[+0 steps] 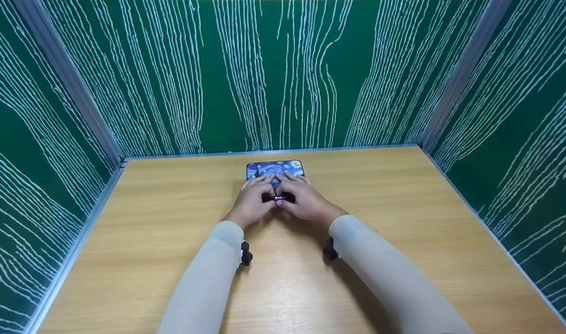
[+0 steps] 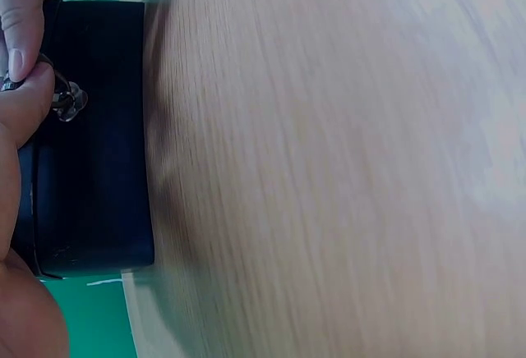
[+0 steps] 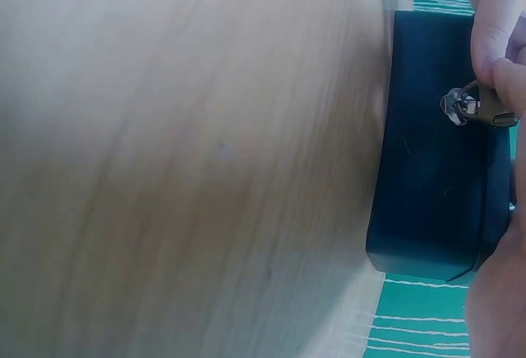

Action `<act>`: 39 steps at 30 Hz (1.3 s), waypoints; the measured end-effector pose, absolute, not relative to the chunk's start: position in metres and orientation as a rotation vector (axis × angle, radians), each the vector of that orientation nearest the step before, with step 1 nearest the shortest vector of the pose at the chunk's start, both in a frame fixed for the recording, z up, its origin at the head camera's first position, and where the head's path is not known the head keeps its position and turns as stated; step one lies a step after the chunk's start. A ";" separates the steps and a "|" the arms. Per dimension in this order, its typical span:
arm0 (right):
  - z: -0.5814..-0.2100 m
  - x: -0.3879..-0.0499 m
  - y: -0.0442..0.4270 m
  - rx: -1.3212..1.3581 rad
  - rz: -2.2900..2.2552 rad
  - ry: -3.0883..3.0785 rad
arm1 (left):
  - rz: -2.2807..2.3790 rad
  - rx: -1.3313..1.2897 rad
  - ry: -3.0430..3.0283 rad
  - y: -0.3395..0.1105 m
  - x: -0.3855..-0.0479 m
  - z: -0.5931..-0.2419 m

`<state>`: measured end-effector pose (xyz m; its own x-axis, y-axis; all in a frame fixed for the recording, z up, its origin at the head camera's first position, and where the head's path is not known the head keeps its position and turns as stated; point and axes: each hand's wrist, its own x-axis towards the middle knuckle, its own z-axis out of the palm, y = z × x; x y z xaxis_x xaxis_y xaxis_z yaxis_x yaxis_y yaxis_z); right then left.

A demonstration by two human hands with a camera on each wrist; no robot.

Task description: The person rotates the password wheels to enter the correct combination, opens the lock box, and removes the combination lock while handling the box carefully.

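A dark box (image 3: 427, 194) stands on the table, its lid top printed with a blue swirling night-sky picture (image 1: 273, 168). On its front face sits a metal hasp (image 3: 452, 106), and a small padlock (image 3: 496, 114) hangs from it by its shackle. My left hand (image 1: 255, 199) and right hand (image 1: 306, 199) meet at the front of the box, both thumbs at the padlock. They pinch the lock body between thumb and fingers, while other fingers rest over the lid. The hands hide much of the lid and part of the padlock.
The wooden table (image 1: 171, 222) is bounded by green panels (image 1: 273, 116) with white wavy lines at the back and both sides. Grey metal posts (image 1: 74, 79) stand at the corners. The box lies near the table's back edge. Dark wrist devices (image 1: 245, 254) sit at the cuffs.
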<state>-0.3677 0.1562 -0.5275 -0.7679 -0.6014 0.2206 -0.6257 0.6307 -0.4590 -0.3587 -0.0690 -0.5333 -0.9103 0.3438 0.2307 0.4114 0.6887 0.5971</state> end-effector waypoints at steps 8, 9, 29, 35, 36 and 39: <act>-0.528 -0.368 0.156 1.042 0.815 -2.809 | -1.002 -0.677 -2.742 -0.070 -0.359 -0.535; -0.528 -0.368 0.156 1.039 0.815 -2.814 | -1.002 -0.677 -2.742 -0.070 -0.359 -0.535; -0.527 -0.368 0.156 1.038 0.889 -2.787 | -1.025 -0.639 -2.782 -0.069 -0.354 -0.528; -0.527 -0.367 0.156 1.022 0.842 -2.818 | -0.999 -0.664 -2.776 -0.070 -0.356 -0.530; -0.527 -0.367 0.156 1.024 0.839 -2.816 | -0.996 -0.668 -2.775 -0.070 -0.356 -0.530; -0.527 -0.367 0.156 1.025 0.840 -2.809 | -1.000 -0.671 -2.771 -0.070 -0.356 -0.531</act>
<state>-0.3671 0.1559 -0.5273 -0.7817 -0.5868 0.2111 -0.6063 0.6360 -0.4774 -0.3560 -0.0702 -0.5308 -0.8946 0.3659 0.2567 0.4455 0.6835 0.5782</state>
